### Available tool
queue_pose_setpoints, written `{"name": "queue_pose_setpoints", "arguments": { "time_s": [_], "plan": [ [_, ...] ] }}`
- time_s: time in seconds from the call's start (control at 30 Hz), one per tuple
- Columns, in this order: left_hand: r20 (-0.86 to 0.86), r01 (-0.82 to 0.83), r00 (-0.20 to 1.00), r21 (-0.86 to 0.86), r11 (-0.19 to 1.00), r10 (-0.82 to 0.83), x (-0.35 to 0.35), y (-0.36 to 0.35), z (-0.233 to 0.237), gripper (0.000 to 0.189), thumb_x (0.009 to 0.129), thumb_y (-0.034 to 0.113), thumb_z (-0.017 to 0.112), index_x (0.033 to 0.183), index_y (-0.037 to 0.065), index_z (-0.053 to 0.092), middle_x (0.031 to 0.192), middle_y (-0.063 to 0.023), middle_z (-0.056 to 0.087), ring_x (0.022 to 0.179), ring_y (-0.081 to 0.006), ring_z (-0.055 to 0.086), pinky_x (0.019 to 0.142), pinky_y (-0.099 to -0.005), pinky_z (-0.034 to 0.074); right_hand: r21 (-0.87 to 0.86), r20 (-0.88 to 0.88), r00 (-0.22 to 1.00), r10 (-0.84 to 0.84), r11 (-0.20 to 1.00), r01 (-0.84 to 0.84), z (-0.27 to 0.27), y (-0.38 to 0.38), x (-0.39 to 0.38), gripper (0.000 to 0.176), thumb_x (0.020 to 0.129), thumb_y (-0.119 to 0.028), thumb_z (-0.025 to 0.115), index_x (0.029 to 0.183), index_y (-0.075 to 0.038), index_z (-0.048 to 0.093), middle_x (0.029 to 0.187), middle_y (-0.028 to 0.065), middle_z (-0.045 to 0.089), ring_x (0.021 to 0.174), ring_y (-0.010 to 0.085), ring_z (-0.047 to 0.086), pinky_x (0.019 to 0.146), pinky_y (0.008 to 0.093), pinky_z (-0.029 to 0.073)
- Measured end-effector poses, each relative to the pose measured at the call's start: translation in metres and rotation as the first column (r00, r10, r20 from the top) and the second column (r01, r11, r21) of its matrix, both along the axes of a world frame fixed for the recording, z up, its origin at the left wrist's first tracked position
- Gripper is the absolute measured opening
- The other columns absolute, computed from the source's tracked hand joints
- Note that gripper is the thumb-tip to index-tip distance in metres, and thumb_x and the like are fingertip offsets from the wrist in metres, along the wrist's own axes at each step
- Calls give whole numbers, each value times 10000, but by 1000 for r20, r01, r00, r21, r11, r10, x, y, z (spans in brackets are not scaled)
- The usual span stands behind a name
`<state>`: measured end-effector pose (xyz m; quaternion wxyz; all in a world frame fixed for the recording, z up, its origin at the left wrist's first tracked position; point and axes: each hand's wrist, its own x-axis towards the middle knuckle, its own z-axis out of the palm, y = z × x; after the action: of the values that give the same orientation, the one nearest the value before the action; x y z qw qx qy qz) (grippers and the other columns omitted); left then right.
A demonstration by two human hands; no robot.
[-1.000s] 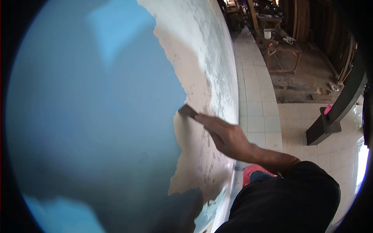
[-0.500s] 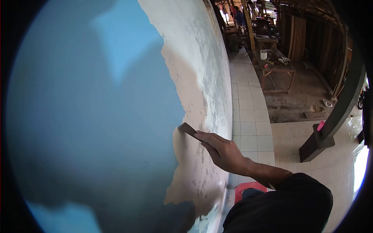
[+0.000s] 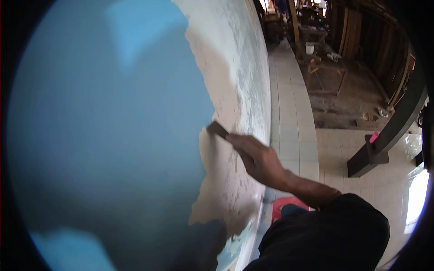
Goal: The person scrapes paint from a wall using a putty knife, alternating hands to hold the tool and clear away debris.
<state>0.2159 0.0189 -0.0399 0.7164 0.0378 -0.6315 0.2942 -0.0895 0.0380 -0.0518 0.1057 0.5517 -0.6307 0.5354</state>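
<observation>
At frame centre, the right hand (image 3: 263, 161) has its grip clamped on a dark flat scraper (image 3: 217, 129), positioned at the blue paint's (image 3: 135, 135) ragged edge. Excess pressure or a steep blade angle could gouge the exposed beige layer (image 3: 224, 97).

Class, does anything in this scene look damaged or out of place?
Yes, the wall looks damaged: its smooth blue coating ends in a ragged edge beside a blotchy beige patch, with mottled pale areas beyond. That broken outline looks odd against the even blue. The right hand holds a dark tool at the edge.
</observation>
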Motion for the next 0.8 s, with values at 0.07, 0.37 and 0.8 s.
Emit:
{"name": "queue_pose_setpoints", "arguments": {
  "time_s": [0.07,0.37,0.8],
  "plan": [
    [13,-12,1000,-4,1000,12,2,2,2,363,1008,240,357,780,95,599,714,-49,585,703,-210,587,914,-429,466,4,27,999,25,1000,-26,7,4,9,368,953,-54,584,1316,-114,558,1272,97,631,854,333,706,625,401,608],
    [43,-37,998,-14,999,37,6,3,5,361,1008,234,355,776,96,595,709,-47,584,696,-209,586,912,-428,463,-20,30,999,42,999,-41,4,7,19,357,942,-44,605,1293,-109,594,1256,110,639,866,308,722,638,367,624],
    [7,-54,999,-14,998,54,10,3,9,394,1017,223,345,716,116,576,638,-18,562,639,-186,572,881,-423,476,-7,8,1000,14,1000,-14,10,8,21,386,931,-3,587,1308,-85,575,1255,101,628,849,301,727,612,358,622]
  ]
}}
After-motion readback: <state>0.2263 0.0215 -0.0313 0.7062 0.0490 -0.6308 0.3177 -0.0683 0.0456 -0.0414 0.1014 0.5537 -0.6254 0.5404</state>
